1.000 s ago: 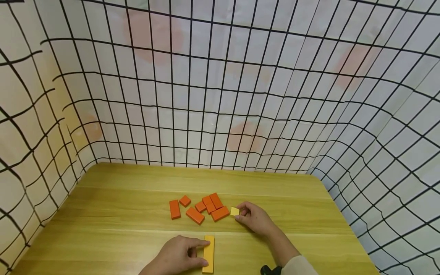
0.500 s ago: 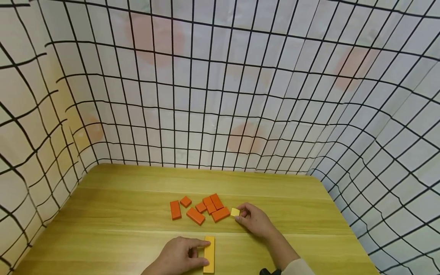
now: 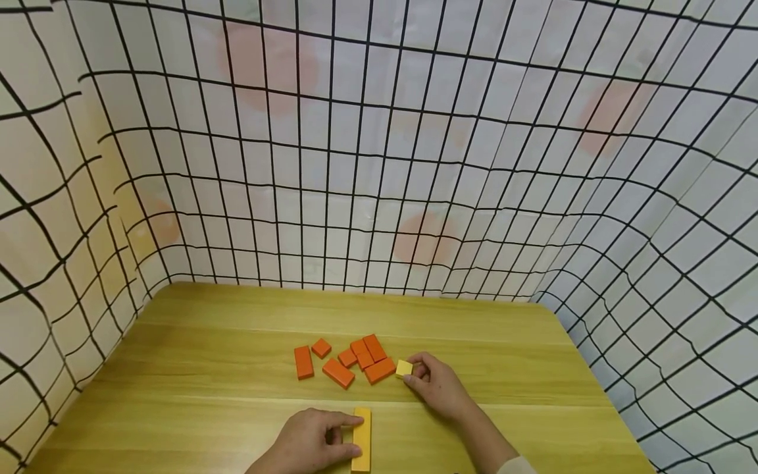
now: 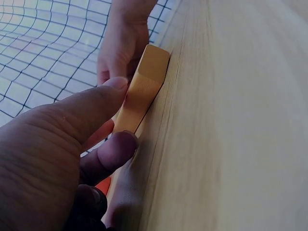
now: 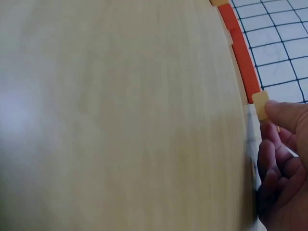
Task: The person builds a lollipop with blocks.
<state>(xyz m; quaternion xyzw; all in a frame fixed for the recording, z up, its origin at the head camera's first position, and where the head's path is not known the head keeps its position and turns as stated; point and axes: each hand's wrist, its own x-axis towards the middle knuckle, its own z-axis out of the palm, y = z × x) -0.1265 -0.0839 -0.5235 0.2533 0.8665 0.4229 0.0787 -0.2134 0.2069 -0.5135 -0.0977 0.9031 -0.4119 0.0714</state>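
Observation:
In the head view, my left hand (image 3: 309,440) rests its thumb and index fingertips, spread apart, on the left side of a long yellow block (image 3: 362,444). My right hand (image 3: 439,387) pinches a small yellow block (image 3: 404,368) just right of the orange blocks (image 3: 380,370). The left wrist view has my left hand (image 4: 53,139) touching the long block (image 4: 144,79). Seen from the right wrist, the small block (image 5: 260,105) is at my right hand's (image 5: 288,168) thumb tip, by the end of the orange row (image 5: 246,72).
Several orange blocks lie loosely grouped across the middle of the wooden table (image 3: 207,375), with one (image 3: 304,363) at the group's left end. Black wire mesh (image 3: 367,151) stands around the table's back and sides, before a pale patterned cloth.
My right hand has shifted the small yellow block slightly toward the nearest orange block. My left hand remains against the long yellow block.

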